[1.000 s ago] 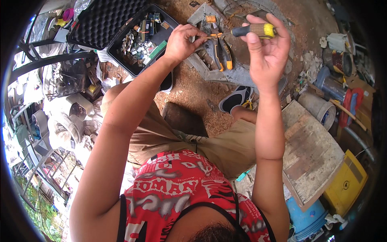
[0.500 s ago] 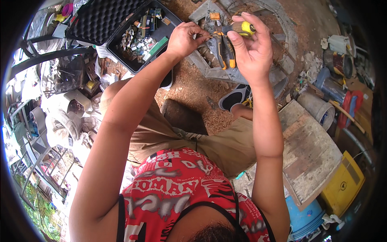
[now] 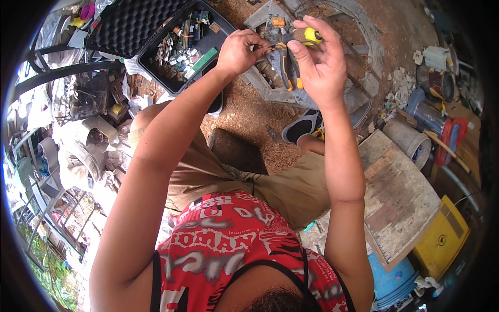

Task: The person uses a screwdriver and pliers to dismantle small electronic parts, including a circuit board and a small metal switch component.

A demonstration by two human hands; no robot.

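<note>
My right hand (image 3: 325, 70) is closed around a screwdriver (image 3: 312, 36) with a yellow and dark handle, its shaft pointing left toward my other hand. With thumb and fingertips pinched, my left hand (image 3: 240, 51) holds a small thin piece (image 3: 271, 47) too small to name. Between the hands lie pliers (image 3: 285, 67) with black and orange handles, on a grey metal stand (image 3: 280, 95). The screwdriver's tip meets the area beside the pliers' head; exact contact cannot be made out. A small orange block (image 3: 278, 22) rests just beyond on the same stand.
An open black case (image 3: 226, 26) with a foam-lined lid (image 3: 136, 23) holds circuit boards and small parts at the far left. A worn wooden board (image 3: 397, 195), a yellow case (image 3: 444, 236) and a bucket (image 3: 408, 138) are at right. Wood shavings (image 3: 239, 122) cover the ground.
My right hand and the screwdriver have shifted slightly left, closer to my left hand. The left hand keeps its pinch almost in place.
</note>
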